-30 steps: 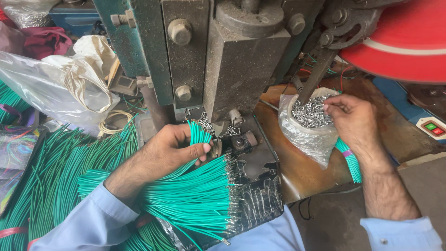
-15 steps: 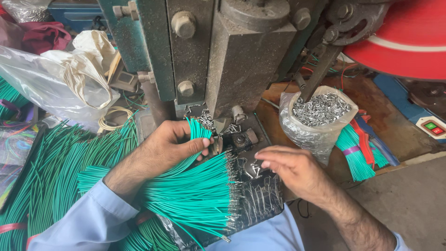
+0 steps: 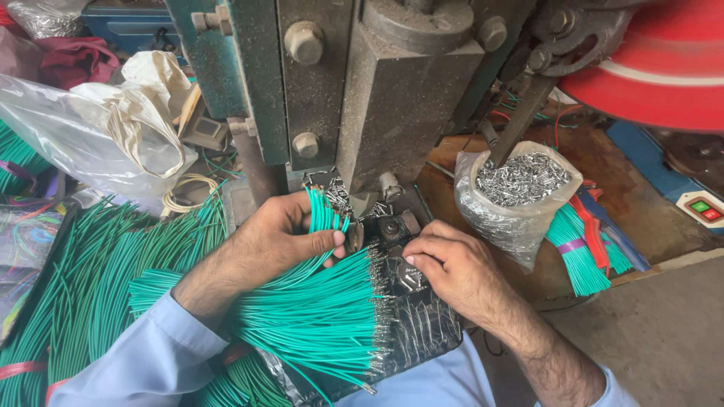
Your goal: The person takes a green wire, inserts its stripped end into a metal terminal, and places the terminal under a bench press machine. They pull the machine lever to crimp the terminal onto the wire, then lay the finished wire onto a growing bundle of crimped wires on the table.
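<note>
Fanned bundle of thin green insulated wires [image 3: 317, 316]: lying nearest, across the lap. Left hand [image 3: 275, 241]: fingers closing around a small bunch of these wires, tips pointing up at the grey-green metal press [image 3: 377, 98]. Right hand [image 3: 452, 267]: fingers pinching narrowly at the press base; contents unclear. Clear plastic bag of small silvery metal terminals [image 3: 520, 196]: standing open, right, on the brown worktop [image 3: 603, 173]. Crumpled clear plastic bag [image 3: 83, 143]: sitting far left.

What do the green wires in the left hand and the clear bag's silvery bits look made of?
Thin green wires: likely matte plastic insulation, bare metallic tips showing. Small silvery pieces in the clear bag: apparently shiny metal, glinting; bag looks like thin, crinkled plastic film. Left hand grips the wires.
</note>
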